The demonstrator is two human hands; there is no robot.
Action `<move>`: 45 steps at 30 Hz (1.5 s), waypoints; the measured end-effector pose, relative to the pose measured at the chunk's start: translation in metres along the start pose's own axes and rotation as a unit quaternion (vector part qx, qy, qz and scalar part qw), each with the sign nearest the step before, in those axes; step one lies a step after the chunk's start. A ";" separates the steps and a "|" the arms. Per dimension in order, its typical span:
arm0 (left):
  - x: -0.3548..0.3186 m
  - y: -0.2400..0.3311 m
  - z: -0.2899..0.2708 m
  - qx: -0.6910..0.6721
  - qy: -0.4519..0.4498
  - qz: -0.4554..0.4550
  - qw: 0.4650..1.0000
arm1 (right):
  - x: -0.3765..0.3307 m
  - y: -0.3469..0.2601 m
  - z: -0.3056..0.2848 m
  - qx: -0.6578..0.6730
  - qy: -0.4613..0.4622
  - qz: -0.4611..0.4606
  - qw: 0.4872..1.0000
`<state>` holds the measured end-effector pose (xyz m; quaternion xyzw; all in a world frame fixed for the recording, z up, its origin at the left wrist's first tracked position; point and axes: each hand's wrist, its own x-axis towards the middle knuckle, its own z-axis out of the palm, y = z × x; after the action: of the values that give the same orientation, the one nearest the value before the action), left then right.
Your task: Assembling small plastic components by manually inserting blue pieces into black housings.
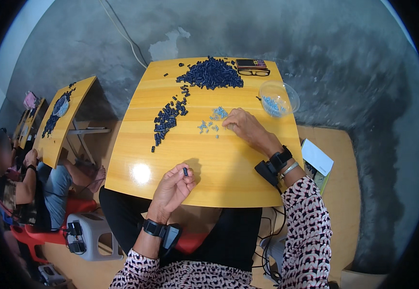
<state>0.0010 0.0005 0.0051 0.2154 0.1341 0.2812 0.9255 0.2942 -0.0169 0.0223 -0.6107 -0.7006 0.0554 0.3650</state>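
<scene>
Left hand (172, 189) pinches a small dark piece (186, 171) between fingertips, raised over the near edge of the yellow table (204, 159). Right hand (246, 126) lies flat further out, fingers on the scattered light blue bits (213, 123). Row of dark pieces (167, 120) just beyond the left hand, big dark pile (212, 73) past both. Clear bowl (279, 98) (blue bits inside) just right of the right hand.
</scene>
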 end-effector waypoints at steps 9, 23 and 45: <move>0.000 0.001 -0.002 0.001 -0.004 -0.007 1.000 | -0.007 0.007 0.004 -0.007 -0.040 0.002 0.999; 0.000 0.000 0.002 0.010 0.003 -0.005 1.000 | -0.024 -0.011 -0.009 0.009 -0.052 0.024 0.998; -0.003 0.000 -0.003 -0.014 -0.016 0.000 1.000 | -0.011 -0.014 0.002 -0.052 -0.091 -0.094 0.990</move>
<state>-0.0023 0.0000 0.0033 0.2067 0.1154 0.2793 0.9306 0.2814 -0.0290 0.0233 -0.5526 -0.7871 0.0395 0.2712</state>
